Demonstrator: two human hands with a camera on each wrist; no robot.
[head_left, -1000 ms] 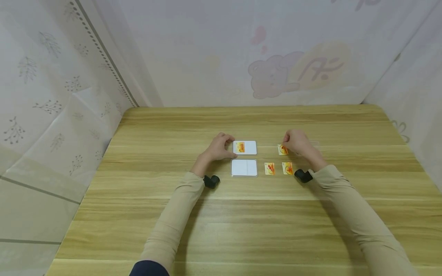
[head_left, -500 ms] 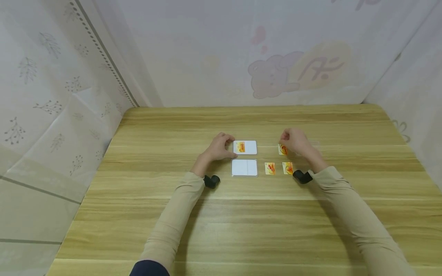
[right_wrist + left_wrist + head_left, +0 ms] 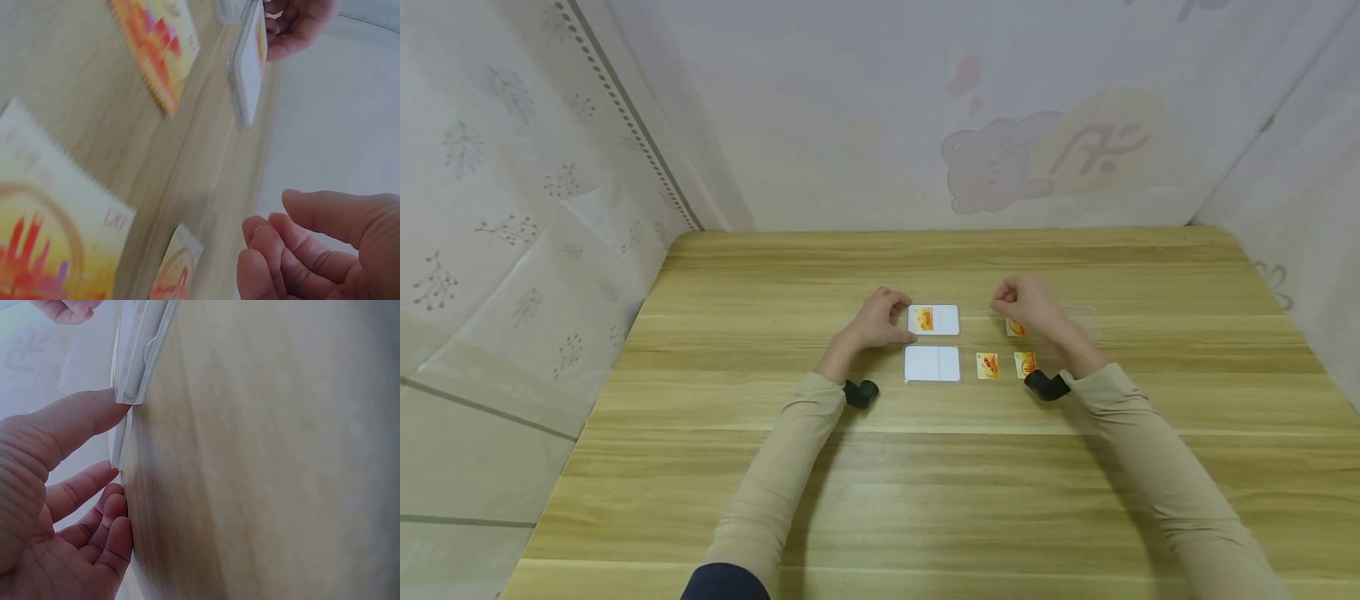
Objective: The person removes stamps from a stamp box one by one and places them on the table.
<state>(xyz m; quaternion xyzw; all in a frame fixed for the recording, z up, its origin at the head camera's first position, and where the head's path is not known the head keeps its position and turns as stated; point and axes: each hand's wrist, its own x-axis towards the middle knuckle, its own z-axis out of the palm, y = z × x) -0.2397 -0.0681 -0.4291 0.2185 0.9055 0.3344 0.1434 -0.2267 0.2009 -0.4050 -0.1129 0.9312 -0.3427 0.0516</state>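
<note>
My left hand [image 3: 877,320] grips the left end of the far clear plastic case [image 3: 946,320], thumb at its near corner and index finger at its far corner. Inside that case, on a white backing, a red-and-yellow stamp [image 3: 923,319] sits at the left. In the left wrist view the thumb also hides behind the corner of the near case. Above another stamp [image 3: 1015,328] hovers my right hand [image 3: 1030,302]; the right wrist view shows its fingers loosely curled, thumb apart, nothing between them. That stamp lies on the table, partly covered by the hand.
Just nearer lies a second clear case [image 3: 932,364] with a white backing and no stamp showing. To its right lie two more stamps, a left one [image 3: 987,366] and a right one [image 3: 1025,364]. A transparent cover [image 3: 1081,313] lies beyond the right wrist on the wooden table [image 3: 880,500].
My right hand has lifted off the far stamp and shifted left and slightly away, with the stamp staying on the table. The left hand keeps its place at the far case.
</note>
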